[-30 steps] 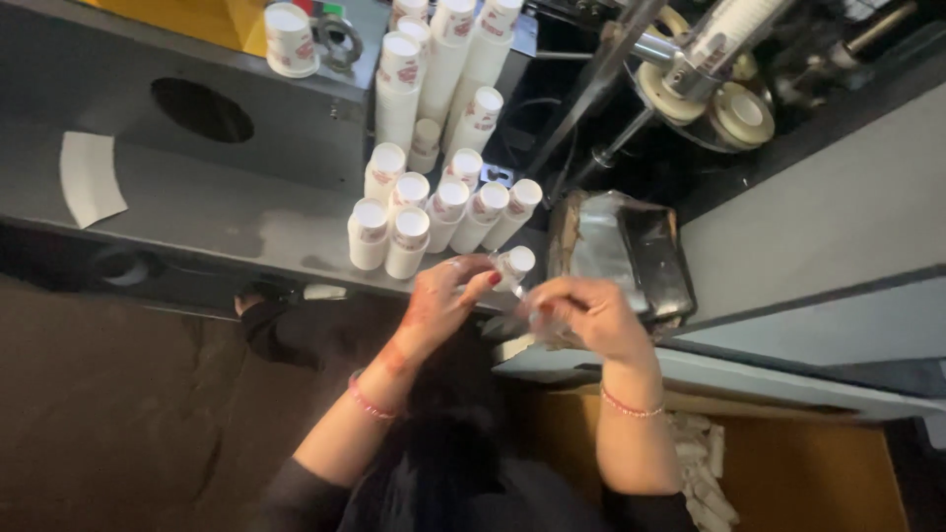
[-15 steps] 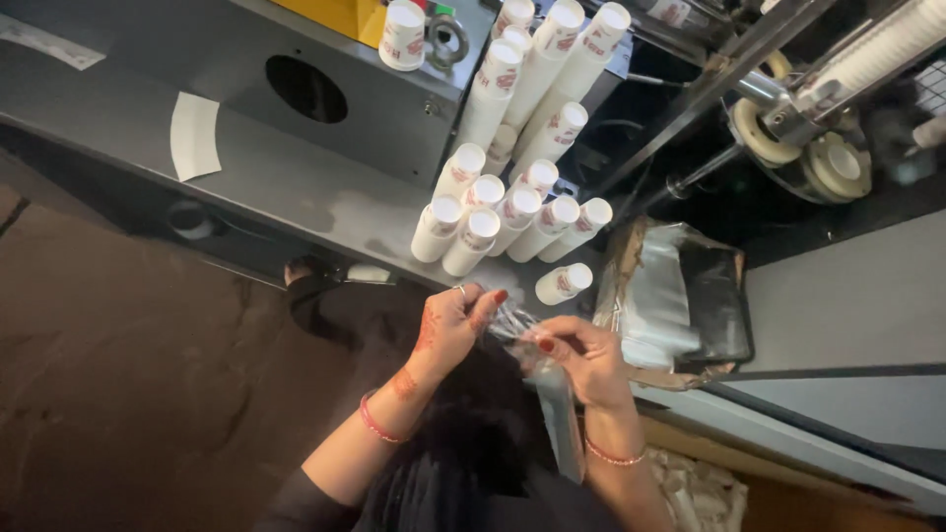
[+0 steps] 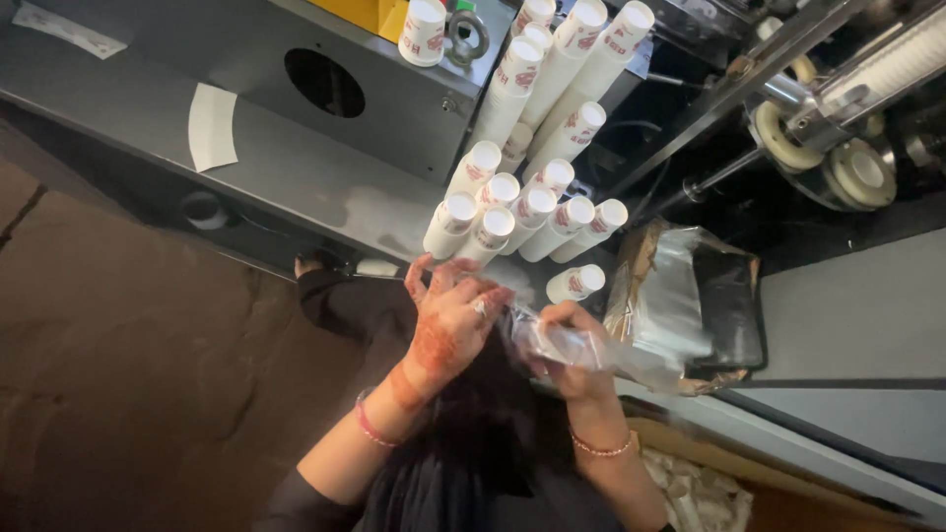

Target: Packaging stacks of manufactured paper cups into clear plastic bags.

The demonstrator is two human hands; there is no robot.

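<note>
A clear plastic bag [image 3: 581, 350] is being held between the person's two hands, just in front of the grey machine ledge [image 3: 296, 177] and below the rows of paper cups. The film is crumpled and glossy, and it is stretching from the fingertips of the left hand across to the right, its far end trailing toward the right edge of the ledge.

The left hand [image 3: 448, 320], marked with reddish-brown patterning and wearing a ring, is pinching the near end of the bag with its fingers curled together. A pink bangle [image 3: 370, 426] is sitting on that wrist. The right hand [image 3: 572, 355] is closing around the middle of the bag, its fingers wrapped over the film; how tightly it is gripping cannot be told, since the plastic is covering part of them. A thin beaded bracelet [image 3: 601, 448] is circling the right wrist.

Just beyond the hands, a single stack of white paper cups [image 3: 576, 283] with red print is lying on its side, close to the bag. Behind it, a cluster of similar cup stacks [image 3: 512, 212] is lying side by side on the ledge, with longer stacks [image 3: 562, 69] reaching toward the top of the view. To the right, a dark tray wrapped in clear plastic [image 3: 690, 296] is resting near the bag's trailing end. One upright cup [image 3: 424, 30] is standing at the top, beside a round opening [image 3: 325, 84] in the grey panel.
</note>
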